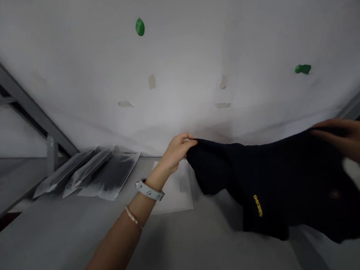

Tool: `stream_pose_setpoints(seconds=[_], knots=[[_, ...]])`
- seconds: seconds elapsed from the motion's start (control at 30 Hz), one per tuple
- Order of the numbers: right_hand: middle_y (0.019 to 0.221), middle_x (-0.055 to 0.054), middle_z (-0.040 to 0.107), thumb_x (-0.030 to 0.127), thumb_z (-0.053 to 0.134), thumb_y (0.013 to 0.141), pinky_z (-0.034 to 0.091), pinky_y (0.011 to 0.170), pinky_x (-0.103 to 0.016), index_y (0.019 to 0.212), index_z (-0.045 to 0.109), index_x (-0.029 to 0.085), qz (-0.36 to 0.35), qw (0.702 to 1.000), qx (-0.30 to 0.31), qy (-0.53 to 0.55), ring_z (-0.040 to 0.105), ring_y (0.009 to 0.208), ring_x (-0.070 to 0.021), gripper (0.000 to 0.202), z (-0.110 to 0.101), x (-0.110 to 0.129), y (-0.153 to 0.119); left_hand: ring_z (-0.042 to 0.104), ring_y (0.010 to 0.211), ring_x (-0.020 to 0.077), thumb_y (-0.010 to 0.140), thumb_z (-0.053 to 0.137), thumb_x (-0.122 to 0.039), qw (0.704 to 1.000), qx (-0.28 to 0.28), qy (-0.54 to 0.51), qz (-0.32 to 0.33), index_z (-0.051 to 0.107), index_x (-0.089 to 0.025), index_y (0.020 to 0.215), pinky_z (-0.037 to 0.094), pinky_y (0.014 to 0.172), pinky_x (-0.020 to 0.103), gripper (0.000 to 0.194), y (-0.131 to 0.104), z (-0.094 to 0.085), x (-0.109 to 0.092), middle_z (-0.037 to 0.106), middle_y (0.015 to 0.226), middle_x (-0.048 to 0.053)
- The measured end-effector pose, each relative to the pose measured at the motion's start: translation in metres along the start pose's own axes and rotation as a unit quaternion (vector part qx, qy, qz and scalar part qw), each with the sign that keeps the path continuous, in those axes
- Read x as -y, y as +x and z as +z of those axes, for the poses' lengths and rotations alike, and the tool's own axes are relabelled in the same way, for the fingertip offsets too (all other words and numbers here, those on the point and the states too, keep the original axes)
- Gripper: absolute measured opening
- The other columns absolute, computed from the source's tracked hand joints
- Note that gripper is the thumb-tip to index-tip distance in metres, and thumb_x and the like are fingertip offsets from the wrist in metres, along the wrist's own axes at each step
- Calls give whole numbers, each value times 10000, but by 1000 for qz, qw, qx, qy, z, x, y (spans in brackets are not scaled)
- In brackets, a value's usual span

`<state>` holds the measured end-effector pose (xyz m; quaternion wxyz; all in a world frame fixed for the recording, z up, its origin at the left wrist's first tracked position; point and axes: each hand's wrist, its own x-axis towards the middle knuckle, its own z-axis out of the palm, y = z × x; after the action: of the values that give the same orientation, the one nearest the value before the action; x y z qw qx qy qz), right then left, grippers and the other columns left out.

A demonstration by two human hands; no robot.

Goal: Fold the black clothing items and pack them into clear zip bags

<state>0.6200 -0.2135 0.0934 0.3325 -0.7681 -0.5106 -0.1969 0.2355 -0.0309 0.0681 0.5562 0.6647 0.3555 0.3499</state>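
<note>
A dark shirt (265, 173) with small yellow lettering hangs in the air between my hands, its folds drooping toward the grey table. At its upper left corner, my left hand (179, 150) pinches the cloth between thumb and fingers. The opposite end is gripped by my right hand (353, 138), slightly blurred at the right edge of the view, with its fingertips partly out of sight. Below and beyond my left wrist lies a flat clear plastic bag (172, 194) on the table, partly covered by my arm.
Several frosted bags (109, 174) with dark contents lie overlapping at the table's left back. The grey table (82, 240) meets a white upright panel (181, 46) bearing tape pieces and two green spots. Grey metal frame bars (21, 86) stand at left and right.
</note>
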Motion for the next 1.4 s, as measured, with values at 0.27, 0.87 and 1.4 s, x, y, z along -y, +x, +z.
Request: stream_pose_setpoints(seconds=[0.27, 0.87, 1.4], knots=[[1190, -177, 596, 397, 501, 846, 462, 895, -509, 1229, 584, 165, -20, 995, 98, 17, 548, 1123, -337, 456, 148, 3, -16, 621, 1054, 238, 739, 557, -92, 976, -85, 200, 13, 623, -124, 1054, 472, 945, 385, 324, 48, 5, 100, 685, 1074, 134], [1577, -63, 202, 565, 261, 964, 254, 1124, -543, 1490, 268, 295, -175, 931, 319, -19, 121, 1448, -322, 592, 202, 109, -139, 135, 1459, 310, 975, 327, -453, 838, 156, 509, 119, 281, -289, 1479, 130, 1113, 666, 532, -18, 9, 140, 254, 1564, 70], [1569, -46, 240, 567, 262, 956, 289, 1098, -573, 1484, 285, 306, -165, 942, 290, -35, 145, 1449, -320, 590, 208, 107, -149, 462, 1279, 335, 807, 512, -110, 728, -237, 640, -64, 594, -111, 1051, 451, 970, 428, 257, -64, -161, 131, 537, 1334, 191]])
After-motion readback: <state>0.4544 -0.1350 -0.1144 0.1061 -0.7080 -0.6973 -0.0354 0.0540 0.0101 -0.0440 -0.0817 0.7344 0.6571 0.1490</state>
